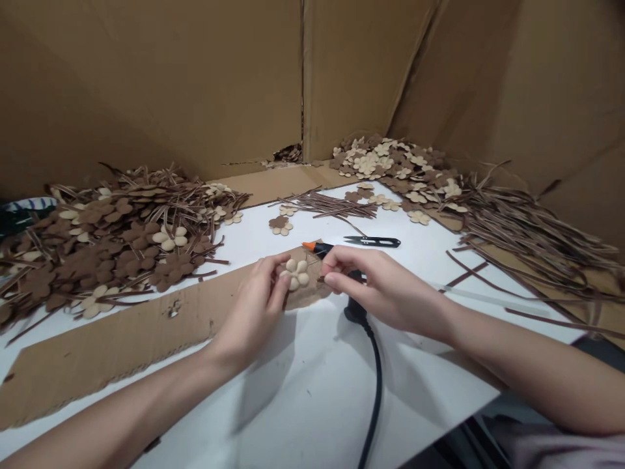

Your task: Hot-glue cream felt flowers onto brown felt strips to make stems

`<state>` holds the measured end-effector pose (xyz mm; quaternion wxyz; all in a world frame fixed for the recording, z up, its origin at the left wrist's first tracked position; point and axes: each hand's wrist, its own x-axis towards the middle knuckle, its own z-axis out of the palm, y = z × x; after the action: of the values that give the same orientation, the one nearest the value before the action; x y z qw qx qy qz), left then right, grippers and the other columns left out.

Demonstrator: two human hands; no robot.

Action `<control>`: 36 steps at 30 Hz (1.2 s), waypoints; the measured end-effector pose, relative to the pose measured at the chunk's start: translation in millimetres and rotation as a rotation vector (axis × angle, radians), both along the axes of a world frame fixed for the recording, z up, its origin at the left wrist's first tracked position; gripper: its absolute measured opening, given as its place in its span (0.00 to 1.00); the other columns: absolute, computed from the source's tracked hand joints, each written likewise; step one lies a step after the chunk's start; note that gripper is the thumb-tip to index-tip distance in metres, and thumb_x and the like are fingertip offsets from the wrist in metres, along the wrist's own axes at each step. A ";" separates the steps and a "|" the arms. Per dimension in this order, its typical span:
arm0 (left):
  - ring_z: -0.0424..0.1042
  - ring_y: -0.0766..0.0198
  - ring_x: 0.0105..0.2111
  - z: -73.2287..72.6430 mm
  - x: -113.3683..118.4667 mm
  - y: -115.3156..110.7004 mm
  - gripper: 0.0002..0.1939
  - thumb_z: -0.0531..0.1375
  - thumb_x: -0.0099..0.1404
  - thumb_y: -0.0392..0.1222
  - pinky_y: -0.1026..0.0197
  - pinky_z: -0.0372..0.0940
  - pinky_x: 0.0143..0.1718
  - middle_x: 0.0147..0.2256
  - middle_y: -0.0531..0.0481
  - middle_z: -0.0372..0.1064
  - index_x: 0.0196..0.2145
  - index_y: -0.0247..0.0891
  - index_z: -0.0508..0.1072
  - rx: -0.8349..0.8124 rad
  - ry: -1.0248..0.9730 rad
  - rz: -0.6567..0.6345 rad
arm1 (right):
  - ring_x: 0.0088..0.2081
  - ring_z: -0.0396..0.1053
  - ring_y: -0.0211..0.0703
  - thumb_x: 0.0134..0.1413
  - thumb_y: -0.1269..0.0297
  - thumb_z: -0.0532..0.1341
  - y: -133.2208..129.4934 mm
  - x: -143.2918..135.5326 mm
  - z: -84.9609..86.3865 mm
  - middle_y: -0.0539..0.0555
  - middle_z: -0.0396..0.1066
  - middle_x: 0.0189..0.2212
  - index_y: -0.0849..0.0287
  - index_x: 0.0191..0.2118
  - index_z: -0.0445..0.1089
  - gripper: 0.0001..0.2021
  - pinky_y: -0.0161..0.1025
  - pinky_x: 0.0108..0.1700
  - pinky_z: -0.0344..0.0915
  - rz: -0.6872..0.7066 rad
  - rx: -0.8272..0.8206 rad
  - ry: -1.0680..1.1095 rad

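A cream five-petal flower point(297, 274) is pinched at its left edge between the thumb and fingers of my left hand point(258, 299), above the end of a cardboard strip point(161, 335). Just right of the flower, my right hand point(375, 280) is closed in a pinch on a thin brown strip point(321, 279), mostly hidden by the fingertips. Behind and under my right hand lies a black tool with an orange tip point(309, 247) and a black cord point(377, 378). Black thread snips point(374, 241) rest just beyond my right hand.
Brown and cream flowers with strips pile up at the left point(131, 241). More flowers point(390, 163) heap at the back right, beside a bundle of long brown strips point(527, 221). Short strips point(332, 204) lie mid-table. Cardboard walls point(195, 85) surround the white table surface point(303, 391).
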<state>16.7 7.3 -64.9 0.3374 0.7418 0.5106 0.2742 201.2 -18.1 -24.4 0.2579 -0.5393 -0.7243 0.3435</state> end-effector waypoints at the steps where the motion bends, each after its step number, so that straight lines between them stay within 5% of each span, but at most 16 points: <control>1: 0.67 0.59 0.36 2.6 -0.4 -1.1 0.13 0.48 0.66 0.43 0.57 0.61 0.37 0.37 0.45 0.68 0.45 0.36 0.64 -0.056 -0.025 -0.002 | 0.28 0.60 0.36 0.56 0.67 0.52 0.6 -1.4 -1.3 0.46 0.65 0.25 0.56 0.30 0.62 0.05 0.33 0.29 0.54 0.006 -0.010 -0.001; 12: 0.66 0.59 0.33 11.4 -1.3 -14.2 0.12 0.48 0.65 0.46 0.57 0.59 0.35 0.32 0.48 0.67 0.35 0.37 0.66 -0.111 -0.046 -0.071 | 0.29 0.63 0.36 0.54 0.67 0.54 -0.7 -7.7 -7.8 0.47 0.69 0.26 0.58 0.29 0.66 0.06 0.33 0.30 0.56 0.000 -0.004 0.018; 36: 0.66 0.64 0.30 21.3 0.9 -24.7 0.11 0.50 0.65 0.42 0.62 0.58 0.33 0.31 0.50 0.70 0.33 0.37 0.70 0.055 0.043 -0.108 | 0.25 0.59 0.34 0.54 0.67 0.54 -4.4 -9.3 -8.1 0.46 0.64 0.23 0.58 0.28 0.65 0.06 0.32 0.26 0.54 0.001 0.017 -0.012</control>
<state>17.6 -17.4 -43.5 0.3201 0.7829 0.4694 0.2537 192.0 -22.5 -32.5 0.2582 -0.5389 -0.7288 0.3342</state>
